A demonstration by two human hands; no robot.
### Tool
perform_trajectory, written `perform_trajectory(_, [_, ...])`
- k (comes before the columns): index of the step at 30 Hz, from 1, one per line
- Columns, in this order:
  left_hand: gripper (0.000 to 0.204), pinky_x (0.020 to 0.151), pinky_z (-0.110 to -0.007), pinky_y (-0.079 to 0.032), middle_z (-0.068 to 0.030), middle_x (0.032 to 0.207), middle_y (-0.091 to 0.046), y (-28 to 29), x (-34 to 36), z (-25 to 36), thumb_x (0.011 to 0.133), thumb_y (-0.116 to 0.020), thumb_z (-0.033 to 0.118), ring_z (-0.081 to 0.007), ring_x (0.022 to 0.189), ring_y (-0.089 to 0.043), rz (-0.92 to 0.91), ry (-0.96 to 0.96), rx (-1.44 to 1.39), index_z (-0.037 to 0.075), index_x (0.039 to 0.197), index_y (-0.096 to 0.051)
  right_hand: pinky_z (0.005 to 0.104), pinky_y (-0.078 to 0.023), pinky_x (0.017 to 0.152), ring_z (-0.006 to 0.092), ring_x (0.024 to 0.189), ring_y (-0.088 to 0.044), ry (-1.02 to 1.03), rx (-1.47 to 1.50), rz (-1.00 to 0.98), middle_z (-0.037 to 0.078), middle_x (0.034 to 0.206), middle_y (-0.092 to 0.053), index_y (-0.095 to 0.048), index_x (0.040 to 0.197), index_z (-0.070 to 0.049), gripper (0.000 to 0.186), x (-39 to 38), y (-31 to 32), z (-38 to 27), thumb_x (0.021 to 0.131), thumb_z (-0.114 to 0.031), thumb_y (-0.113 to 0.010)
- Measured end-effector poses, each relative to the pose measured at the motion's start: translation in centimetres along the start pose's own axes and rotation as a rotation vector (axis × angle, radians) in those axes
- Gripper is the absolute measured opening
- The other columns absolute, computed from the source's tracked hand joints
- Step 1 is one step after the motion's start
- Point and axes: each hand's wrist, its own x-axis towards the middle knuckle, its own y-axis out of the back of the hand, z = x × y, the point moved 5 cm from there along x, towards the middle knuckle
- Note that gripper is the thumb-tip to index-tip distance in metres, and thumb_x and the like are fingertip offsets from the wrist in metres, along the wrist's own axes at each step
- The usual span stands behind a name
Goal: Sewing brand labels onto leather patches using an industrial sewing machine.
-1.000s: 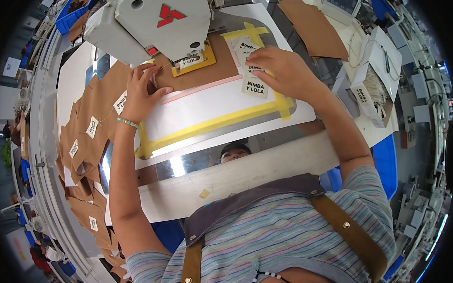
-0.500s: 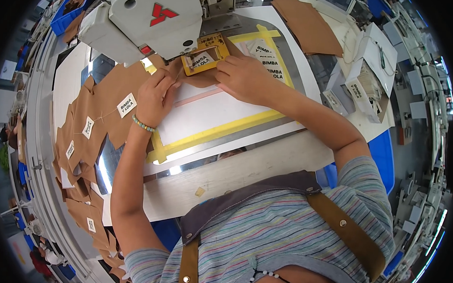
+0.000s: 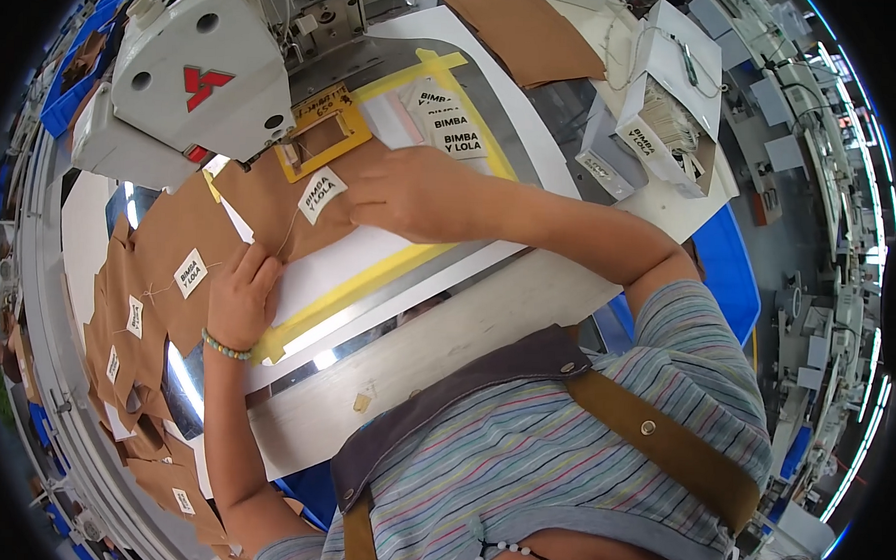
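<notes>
My left hand [image 3: 245, 293] pinches the near-left edge of a brown piece [image 3: 253, 199], below a narrow white gap. My right hand [image 3: 416, 195] grips that piece's right part with curled fingers, beside a white printed label [image 3: 321, 195] lying on it. Thread runs down from this label. Above the piece is a yellow rectangular frame [image 3: 348, 130] under the white sewing machine head [image 3: 199, 49]. Other white labels [image 3: 461, 142] lie at the right of the tape-edged white work sheet [image 3: 309, 290]. More threaded labels [image 3: 190, 271] lie on overlapping brown pieces to the left.
A brown stack [image 3: 521, 31] lies at the back. On the right stand a white box of labels [image 3: 666, 120] and a blue tub [image 3: 719, 280]. Blue bins [image 3: 70, 79] stand at the back left. The pale table edge [image 3: 435, 368] runs before my body.
The labelled brown piece has come out from the yellow frame toward me and left. Both hands moved with it, my left one downward. The frame now shows no label inside. The view has also shifted.
</notes>
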Motion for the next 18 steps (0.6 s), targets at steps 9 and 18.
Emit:
perform_trajectory(9, [0.008, 0.086, -0.049, -0.056, -0.0169, 0.108, -0.064, 3.2, -9.6, -7.0, 0.094, -0.061, 0.0, -0.0407, 0.101, -0.065, -0.037, 0.371, 0.164, 0.001, 0.101, -0.064, 0.0453, -0.061, 0.084, 0.0286, 0.106, -0.074, -0.696, -0.544, -0.089, 0.009, 0.116, -0.076, -0.077, 0.11, -0.009, 0.023, -6.7, 7.9, 13.0, 0.099, -0.028, -0.072])
perform_trajectory(18, [0.014, 0.083, -0.051, -0.058, -0.0189, 0.121, -0.069, 4.7, -18.1, -12.3, 0.107, -0.062, 0.012, -0.0422, 0.102, -0.071, -0.014, 0.675, 0.361, 0.001, 0.116, -0.066, 0.0507, -0.061, 0.077, 0.0374, 0.086, -0.076, -0.839, -0.676, -0.043, 0.017, 0.094, -0.077, -0.079, 0.095, -0.004, 0.024, -12.8, 6.3, 19.2, 0.089, -0.025, -0.07])
